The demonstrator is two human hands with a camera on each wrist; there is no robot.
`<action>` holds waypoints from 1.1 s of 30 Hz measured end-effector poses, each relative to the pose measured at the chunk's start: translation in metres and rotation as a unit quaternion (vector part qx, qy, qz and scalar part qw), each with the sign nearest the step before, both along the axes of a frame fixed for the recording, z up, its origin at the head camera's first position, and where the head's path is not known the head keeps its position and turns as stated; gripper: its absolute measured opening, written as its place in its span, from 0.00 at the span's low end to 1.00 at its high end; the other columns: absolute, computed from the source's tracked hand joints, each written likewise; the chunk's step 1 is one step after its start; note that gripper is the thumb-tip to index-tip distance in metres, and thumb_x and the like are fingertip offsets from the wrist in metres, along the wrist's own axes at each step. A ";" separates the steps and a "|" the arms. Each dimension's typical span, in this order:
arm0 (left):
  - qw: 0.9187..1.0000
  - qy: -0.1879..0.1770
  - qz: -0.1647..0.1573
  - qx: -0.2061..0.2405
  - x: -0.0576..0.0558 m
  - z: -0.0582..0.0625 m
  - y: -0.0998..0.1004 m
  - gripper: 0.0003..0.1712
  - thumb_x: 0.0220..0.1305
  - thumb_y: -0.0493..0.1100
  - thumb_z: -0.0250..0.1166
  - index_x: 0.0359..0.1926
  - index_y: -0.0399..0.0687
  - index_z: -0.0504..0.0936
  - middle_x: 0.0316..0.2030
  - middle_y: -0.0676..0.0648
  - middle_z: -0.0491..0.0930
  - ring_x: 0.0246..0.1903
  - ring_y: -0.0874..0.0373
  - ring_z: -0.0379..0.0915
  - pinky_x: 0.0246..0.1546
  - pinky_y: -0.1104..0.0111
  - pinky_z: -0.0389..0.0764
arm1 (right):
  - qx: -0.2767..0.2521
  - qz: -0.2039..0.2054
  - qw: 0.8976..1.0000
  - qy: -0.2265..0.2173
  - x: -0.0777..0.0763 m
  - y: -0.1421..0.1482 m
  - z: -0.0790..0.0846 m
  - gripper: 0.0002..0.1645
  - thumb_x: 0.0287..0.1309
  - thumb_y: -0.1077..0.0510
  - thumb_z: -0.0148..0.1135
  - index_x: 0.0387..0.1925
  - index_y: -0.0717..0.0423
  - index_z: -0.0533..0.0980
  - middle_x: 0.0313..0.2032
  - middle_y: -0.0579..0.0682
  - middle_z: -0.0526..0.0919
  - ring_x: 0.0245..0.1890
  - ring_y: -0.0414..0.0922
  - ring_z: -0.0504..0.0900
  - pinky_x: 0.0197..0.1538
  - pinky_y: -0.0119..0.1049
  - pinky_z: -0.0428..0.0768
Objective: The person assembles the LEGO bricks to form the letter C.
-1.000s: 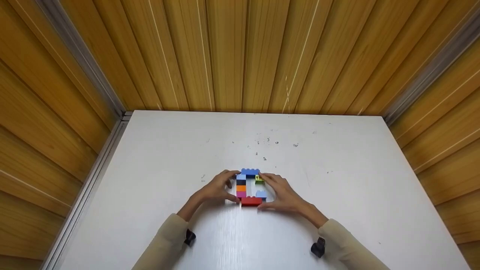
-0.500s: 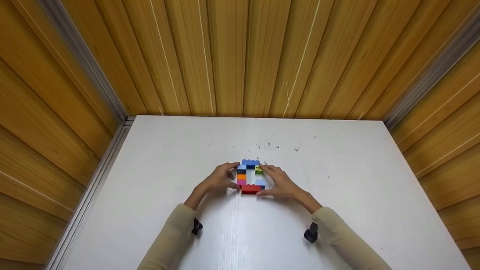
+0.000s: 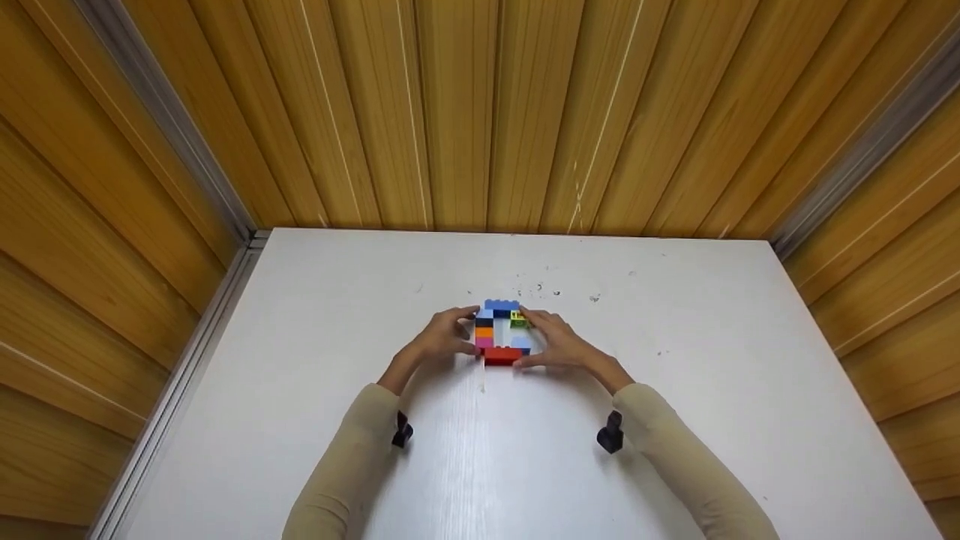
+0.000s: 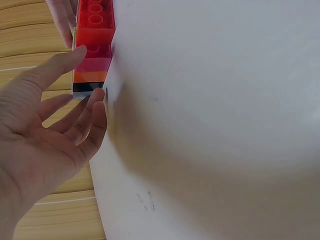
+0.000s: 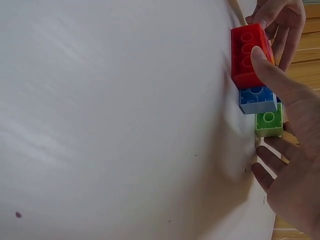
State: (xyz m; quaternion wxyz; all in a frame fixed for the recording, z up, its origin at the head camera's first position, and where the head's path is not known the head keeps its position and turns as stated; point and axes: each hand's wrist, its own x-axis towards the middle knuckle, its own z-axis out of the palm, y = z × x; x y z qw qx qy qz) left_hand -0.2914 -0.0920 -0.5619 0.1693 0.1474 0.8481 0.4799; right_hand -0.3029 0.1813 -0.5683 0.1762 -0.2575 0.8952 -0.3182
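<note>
A ring-like build of toy bricks lies on its side on the white table. A red brick (image 3: 502,356) forms its near side, with hollow underside facing the wrist cameras. Magenta, orange (image 3: 484,332), black and light blue bricks line the left. A blue brick (image 3: 502,306) closes the far side; a green brick (image 3: 518,320) and a light blue brick (image 3: 520,343) stand apart on the right. My left hand (image 3: 444,334) grips the left side, thumb near the red brick and fingers towards the far corner. My right hand (image 3: 558,339) holds the right side, thumb on the red brick.
The white table (image 3: 360,300) has small dark marks (image 3: 556,293) beyond the build. Wood-look panels (image 3: 465,112) rise behind its far edge and on both sides. A black wrist camera (image 3: 610,433) hangs below each sleeve.
Both hands have slid the brick build away from the body, towards the far edge of the table. Their hold on it looks the same.
</note>
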 end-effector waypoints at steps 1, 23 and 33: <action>1.000 -0.002 0.002 0.001 -0.002 0.000 0.000 0.45 0.58 0.28 0.73 0.75 0.37 0.64 0.69 0.33 0.71 0.53 0.43 0.79 0.56 0.56 0.82 | 0.002 0.000 1.000 -0.003 -0.001 0.000 0.001 0.68 0.50 0.41 0.79 0.81 0.52 0.48 0.77 0.64 0.58 0.76 0.64 0.57 0.75 0.65 0.57; 1.000 -0.011 0.013 0.009 -0.018 0.000 0.009 0.46 0.58 0.29 0.73 0.76 0.41 0.65 0.70 0.35 0.70 0.52 0.43 0.80 0.54 0.60 0.82 | 0.024 0.000 1.000 -0.007 -0.019 0.005 0.005 0.73 0.48 0.43 0.81 0.81 0.58 0.44 0.78 0.66 0.54 0.77 0.67 0.53 0.76 0.66 0.53; 0.998 0.044 0.041 0.011 0.002 -0.004 -0.043 0.43 0.65 0.37 0.70 0.76 0.38 0.62 0.71 0.31 0.68 0.66 0.35 0.69 0.69 0.45 0.69 | 0.020 -0.020 1.000 0.002 -0.018 0.027 0.009 0.72 0.50 0.42 0.79 0.82 0.57 0.43 0.80 0.64 0.48 0.79 0.66 0.48 0.77 0.67 0.48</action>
